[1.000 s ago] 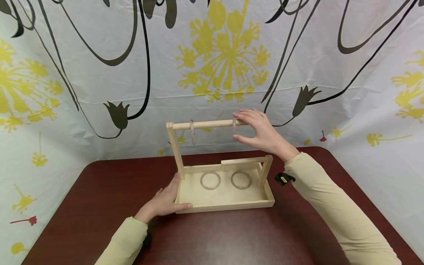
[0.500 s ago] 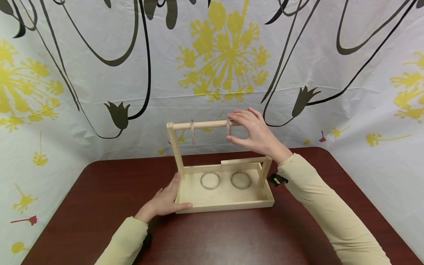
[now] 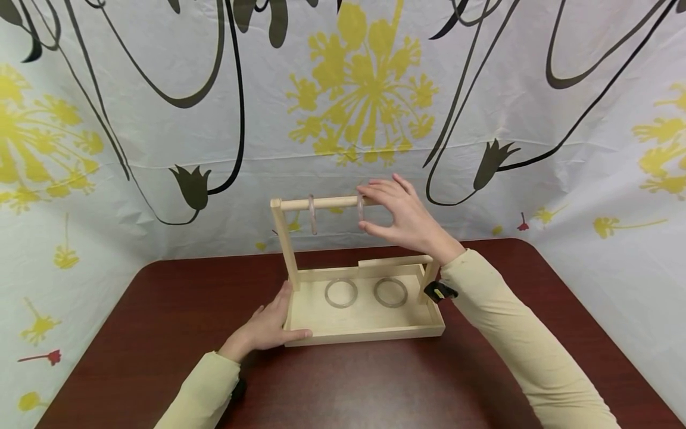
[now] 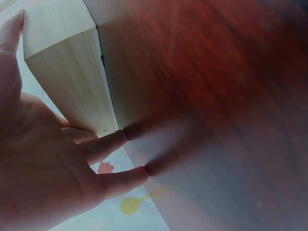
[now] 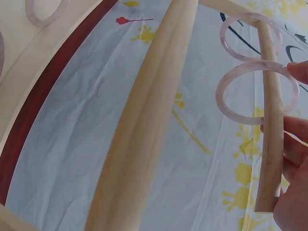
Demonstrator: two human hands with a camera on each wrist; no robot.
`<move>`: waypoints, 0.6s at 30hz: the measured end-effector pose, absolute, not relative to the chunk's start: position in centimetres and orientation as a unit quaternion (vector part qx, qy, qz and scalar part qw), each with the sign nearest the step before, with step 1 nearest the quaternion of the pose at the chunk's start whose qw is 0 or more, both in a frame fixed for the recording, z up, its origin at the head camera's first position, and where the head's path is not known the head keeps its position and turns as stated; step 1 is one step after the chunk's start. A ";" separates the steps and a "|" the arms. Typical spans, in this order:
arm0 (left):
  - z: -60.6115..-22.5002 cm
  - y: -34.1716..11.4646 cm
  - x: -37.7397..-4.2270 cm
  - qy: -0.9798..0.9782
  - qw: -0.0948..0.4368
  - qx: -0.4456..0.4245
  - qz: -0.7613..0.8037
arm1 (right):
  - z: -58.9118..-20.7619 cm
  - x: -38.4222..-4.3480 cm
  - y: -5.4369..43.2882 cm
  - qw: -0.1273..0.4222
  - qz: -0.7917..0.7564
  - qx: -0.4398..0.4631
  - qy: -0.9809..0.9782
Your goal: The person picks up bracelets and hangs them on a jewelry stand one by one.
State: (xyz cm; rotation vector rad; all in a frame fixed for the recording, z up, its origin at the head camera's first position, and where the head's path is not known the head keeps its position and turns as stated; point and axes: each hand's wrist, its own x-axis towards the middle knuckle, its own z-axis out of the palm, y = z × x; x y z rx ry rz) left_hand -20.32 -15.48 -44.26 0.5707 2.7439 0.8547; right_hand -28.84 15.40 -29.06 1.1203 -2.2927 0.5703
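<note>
My right hand (image 3: 409, 217) pinches a pale, translucent bangle (image 3: 360, 210) between thumb and fingers. That bangle hangs around the upper bar (image 3: 337, 202) of a wooden bangle stand, its rim lying across the rod in the right wrist view. Farther left on the same bar hangs a second bangle (image 3: 313, 215). The bar's right end stands free, by my right palm (image 5: 293, 202). My left hand (image 3: 265, 325) rests against the left end of the stand's tray (image 3: 370, 336), thumb along the front corner. In the left wrist view two straight fingertips touch the table.
Two more bangles lie flat in the tray, one left (image 3: 341, 306) and one right (image 3: 390, 305). A shorter lower bar (image 3: 393, 261) runs in from the right post. The stand sits on a dark red table (image 3: 161, 333), before a patterned curtain (image 3: 257, 131).
My right hand has moved left along the upper bar, sliding the pinched bangle toward the other hanging one. My left hand and the stand have stayed in place.
</note>
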 end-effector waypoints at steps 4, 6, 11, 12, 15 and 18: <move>-44.3 -15.5 -20.3 0.932 0.104 0.193 0.288 | -28.9 -28.8 15.0 0.254 0.209 0.418 -0.847; -44.3 -15.5 -20.3 0.932 0.102 0.195 0.290 | -28.8 -28.7 14.8 0.251 0.209 0.422 -0.846; -44.3 -15.5 -20.3 0.930 0.101 0.197 0.292 | -28.8 -28.6 14.3 0.242 0.207 0.431 -0.844; -44.3 -15.5 -20.3 0.930 0.101 0.197 0.293 | -28.7 -28.6 14.2 0.241 0.206 0.432 -0.844; -44.3 -15.5 -20.3 0.930 0.101 0.197 0.293 | -28.7 -28.6 13.9 0.240 0.202 0.433 -0.845; -44.3 -15.5 -20.3 0.930 0.101 0.197 0.294 | -28.7 -28.7 13.6 0.238 0.200 0.431 -0.847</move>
